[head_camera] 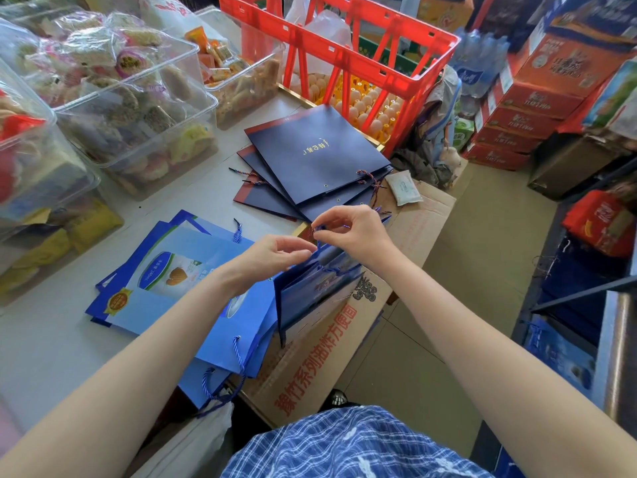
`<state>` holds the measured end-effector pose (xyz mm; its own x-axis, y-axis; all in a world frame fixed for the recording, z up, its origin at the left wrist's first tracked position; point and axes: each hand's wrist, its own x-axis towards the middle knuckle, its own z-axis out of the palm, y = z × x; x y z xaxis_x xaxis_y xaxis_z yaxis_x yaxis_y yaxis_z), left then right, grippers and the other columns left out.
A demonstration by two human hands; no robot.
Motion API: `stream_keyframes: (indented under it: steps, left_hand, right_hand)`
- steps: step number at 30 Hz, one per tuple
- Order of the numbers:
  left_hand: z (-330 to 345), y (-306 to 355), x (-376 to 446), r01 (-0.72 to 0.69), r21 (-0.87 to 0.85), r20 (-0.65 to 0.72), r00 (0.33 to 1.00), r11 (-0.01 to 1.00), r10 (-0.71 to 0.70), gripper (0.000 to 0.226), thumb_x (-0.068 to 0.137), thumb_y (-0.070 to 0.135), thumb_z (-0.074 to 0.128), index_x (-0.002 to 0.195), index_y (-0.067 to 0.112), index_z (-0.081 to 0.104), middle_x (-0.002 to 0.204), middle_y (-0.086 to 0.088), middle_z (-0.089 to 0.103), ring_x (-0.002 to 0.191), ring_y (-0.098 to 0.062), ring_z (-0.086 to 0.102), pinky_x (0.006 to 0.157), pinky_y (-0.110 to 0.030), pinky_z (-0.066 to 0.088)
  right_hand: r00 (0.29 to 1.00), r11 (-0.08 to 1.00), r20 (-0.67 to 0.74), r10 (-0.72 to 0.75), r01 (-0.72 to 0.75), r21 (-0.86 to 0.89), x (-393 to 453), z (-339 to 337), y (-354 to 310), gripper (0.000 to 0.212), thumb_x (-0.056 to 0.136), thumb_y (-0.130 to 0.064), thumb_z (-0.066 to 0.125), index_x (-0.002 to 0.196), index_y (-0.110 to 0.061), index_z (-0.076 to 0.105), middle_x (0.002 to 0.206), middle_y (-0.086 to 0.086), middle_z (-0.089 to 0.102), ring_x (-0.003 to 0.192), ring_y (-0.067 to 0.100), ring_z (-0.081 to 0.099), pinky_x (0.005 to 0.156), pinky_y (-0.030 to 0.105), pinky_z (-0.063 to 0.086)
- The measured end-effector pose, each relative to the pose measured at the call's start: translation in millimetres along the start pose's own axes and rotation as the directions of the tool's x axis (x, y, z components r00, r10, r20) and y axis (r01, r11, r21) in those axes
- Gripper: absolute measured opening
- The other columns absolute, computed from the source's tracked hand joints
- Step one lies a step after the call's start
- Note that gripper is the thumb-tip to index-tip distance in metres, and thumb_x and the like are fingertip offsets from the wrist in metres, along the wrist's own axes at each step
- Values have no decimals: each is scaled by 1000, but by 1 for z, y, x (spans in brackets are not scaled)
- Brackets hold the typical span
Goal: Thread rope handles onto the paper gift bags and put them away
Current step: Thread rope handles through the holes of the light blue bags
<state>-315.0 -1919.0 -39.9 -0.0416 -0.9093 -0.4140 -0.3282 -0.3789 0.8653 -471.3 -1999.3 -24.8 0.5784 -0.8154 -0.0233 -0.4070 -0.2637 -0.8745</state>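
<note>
Item: plaid blue garment [355,446] of the person, lying nearest the camera at the bottom edge.

Item: cardboard box [331,350], flattened, printed with red characters, leaning off the counter's [41,339] right edge and running away from the person.

Item: light blue gift bags [172,281], lying flat in an overlapping pile on the counter, blue rope handles [238,353] already threaded and trailing toward the person.

Item: dark blue gift bag [310,291], standing partly opened over the box, its mouth facing up and away, its long axis running from near left to far right.

Item: left hand [272,257], hovering at the bag's upper edge, fingers curled loosely toward the rope; whether its grip is closing on anything cannot be told.

Item: right hand [351,229], just beyond the left, thumb and forefinger pinching a blue rope end [319,227] in a narrow grip above the bag's mouth.

Item: navy gift bags [317,157], fanned flat farther along the counter, twisted cords showing at their right edges.

Item: clear plastic tubs [138,98] of wrapped snacks, lining the counter's left side.

Item: red crate [344,53], standing at the far end over trays of eggs [365,108].

Item: red cartons [517,108], stacked on the floor at far right, bottled water [479,60] behind them.
</note>
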Motion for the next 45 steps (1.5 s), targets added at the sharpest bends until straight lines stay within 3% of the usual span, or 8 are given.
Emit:
stream_keyframes:
  steps: [6,11,15,21,26,29,34,45]
  left_hand:
    - [2,-1,7,42,44,-18,999,998,-41,23,91,33,58,93,12,67,77,-3,57,75,-15,47,71,-23,40]
    - [-4,-9,10,206,-208,209,964,956,-162,46,90,34,55,110,-7,60,99,-12,59,90,-21,51,94,-36,47]
    - [-2,-4,14,239,-467,110,971,851,-212,23,95,23,51,101,3,62,93,-6,61,76,-18,62,70,-21,57]
    - [0,8,17,186,-387,-57,973,903,-225,19,97,17,48,82,6,53,79,-5,57,66,-15,61,73,-26,54]
    - [0,23,14,103,-316,-129,980,943,-151,21,96,11,46,76,10,51,72,-1,57,53,-8,63,61,-19,56]
    - [-2,28,17,95,-546,-131,972,832,-197,22,95,5,43,74,9,48,70,-4,59,55,-15,66,58,-23,57]
    - [-4,21,17,154,-815,-6,961,558,-275,28,99,13,38,71,11,41,72,-11,72,62,-21,70,53,-27,57]
    - [-14,14,19,149,-742,-25,968,654,-249,25,102,26,34,83,13,42,92,-10,64,68,-30,70,59,-37,59]
  right_hand:
    - [999,999,-22,29,-29,-20,-5,-6,5,14,77,-3,73,88,-12,71,85,3,70,75,7,66,77,16,53]
    - [999,999,-37,20,-22,-44,-13,-12,10,13,78,-7,73,85,-17,69,85,0,69,80,9,65,76,11,50]
    - [998,998,-67,7,-11,-58,-15,-11,13,11,77,-4,73,87,-8,71,86,4,69,73,2,63,72,10,50]
    - [993,965,-58,-100,83,-247,-10,-4,10,10,79,-1,71,89,-2,71,87,7,66,75,14,64,74,16,53]
    - [963,868,153,-220,265,-420,-2,-7,-7,10,81,-2,68,91,-3,72,89,7,65,78,20,61,76,30,52]
    - [972,861,196,-127,206,-464,4,-10,-12,13,83,-5,66,94,-5,72,91,7,66,78,15,56,80,30,50]
    - [997,945,75,24,2,-328,0,-14,-2,11,78,-10,73,89,-11,72,87,1,67,80,12,61,80,25,51]
    - [993,983,-59,106,-114,-144,-16,6,5,17,78,-5,73,95,-8,70,91,4,70,77,8,65,74,13,52]
